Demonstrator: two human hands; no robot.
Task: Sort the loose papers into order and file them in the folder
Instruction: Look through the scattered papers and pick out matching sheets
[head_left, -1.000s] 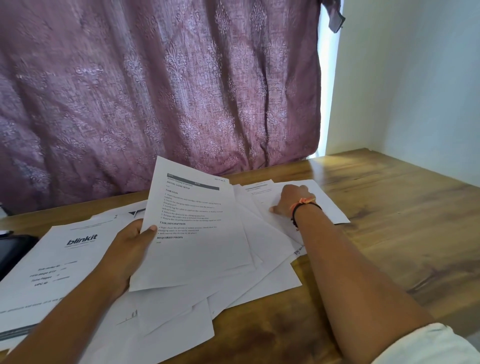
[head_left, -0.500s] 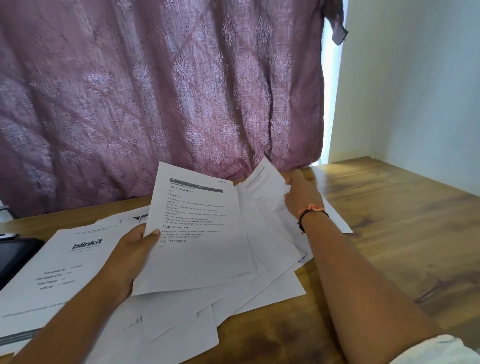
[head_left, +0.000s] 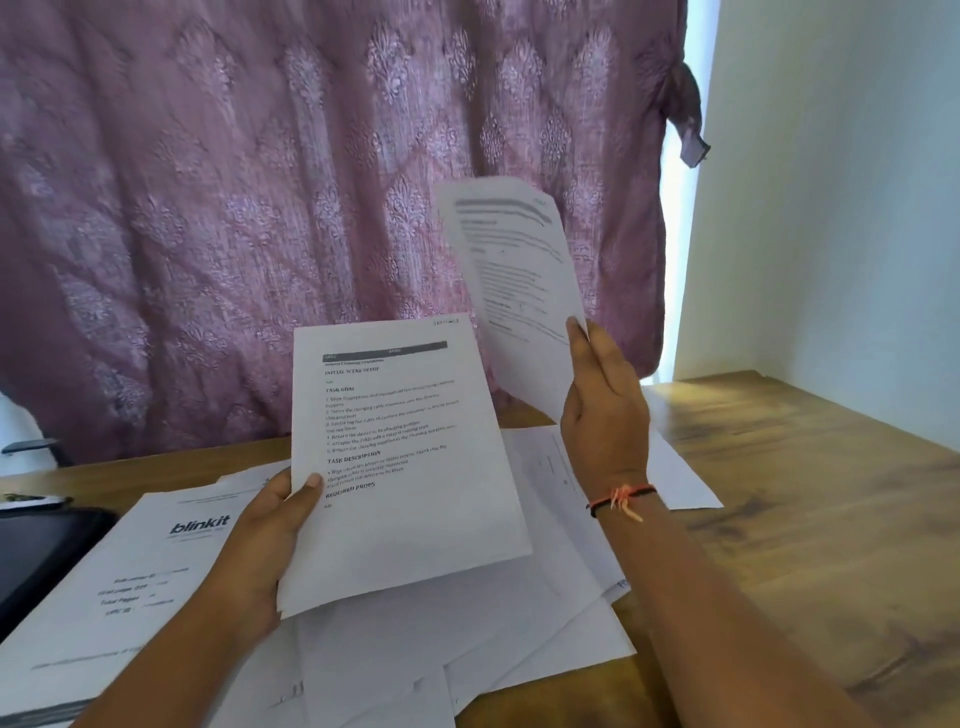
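Note:
My left hand (head_left: 270, 540) grips a printed sheet (head_left: 400, 467) by its left edge, thumb on top, and holds it tilted up above the table. My right hand (head_left: 602, 410) pinches a second printed sheet (head_left: 514, 280) at its lower edge and holds it raised in front of the curtain, to the right of the first. Under both hands several loose white papers (head_left: 519, 634) lie fanned out on the wooden table (head_left: 810, 519). A white packet printed "blinkit" (head_left: 130, 582) lies at the left.
A dark flat object (head_left: 36, 551), only partly in view, lies at the left edge beside the blinkit packet. A purple patterned curtain (head_left: 311, 208) hangs behind the table. A white wall (head_left: 841, 208) closes the right side. Bare wood shows at the right.
My right hand has picked a sheet off the far pile and lifted it well above the table. The sheet in my left hand has risen and tilted more upright.

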